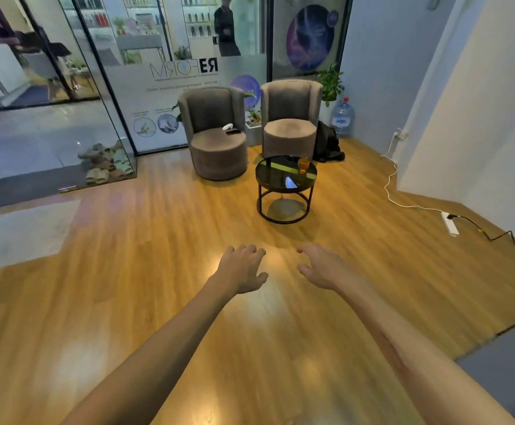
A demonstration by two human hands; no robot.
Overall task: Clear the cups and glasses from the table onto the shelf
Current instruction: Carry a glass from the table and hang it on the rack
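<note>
An amber glass stands upright near the back right rim of a small round black glass-topped table across the room. My left hand and my right hand are stretched out in front of me over the wooden floor, well short of the table. Both hands hold nothing, with relaxed, slightly spread fingers. No shelf is in view.
Two grey round armchairs stand behind the table, the left one with small items on its seat. A white power strip and cables lie on the floor at the right. A water bottle, plants and glass partitions line the back.
</note>
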